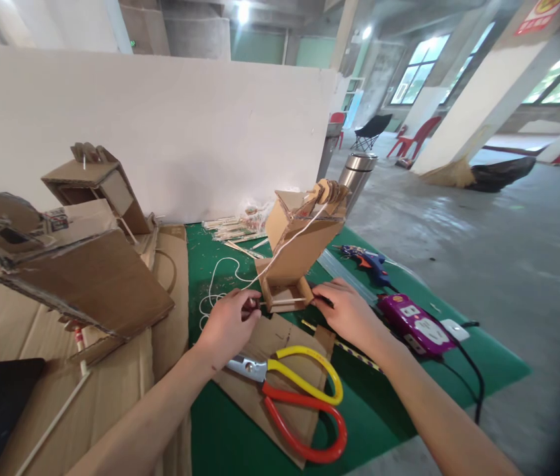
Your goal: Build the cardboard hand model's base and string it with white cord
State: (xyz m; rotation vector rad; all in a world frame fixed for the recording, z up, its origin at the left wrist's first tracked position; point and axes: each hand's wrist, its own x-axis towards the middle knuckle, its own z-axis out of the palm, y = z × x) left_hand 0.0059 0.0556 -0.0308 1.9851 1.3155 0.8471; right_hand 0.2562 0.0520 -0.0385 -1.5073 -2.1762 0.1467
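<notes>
While the tall brown cardboard tower with an open box at its foot (304,248) is standing on the green surface (373,410), two bare hands are working at that box. At the tower's left, the left hand (230,320) is pinching, it seems, a thin pale stick (287,301). At its right, the right hand (346,311) is touching the box; I cannot tell if that grip is holding anything. Maybe they are steadying both ends. Big metal scissors with yellow and red handles (256,370) are lying before the tower, perhaps for easy reach.

Matt cardboard box (304,251); glossy scissor handles (289,396); flask (356,175) seemingly metal.
</notes>
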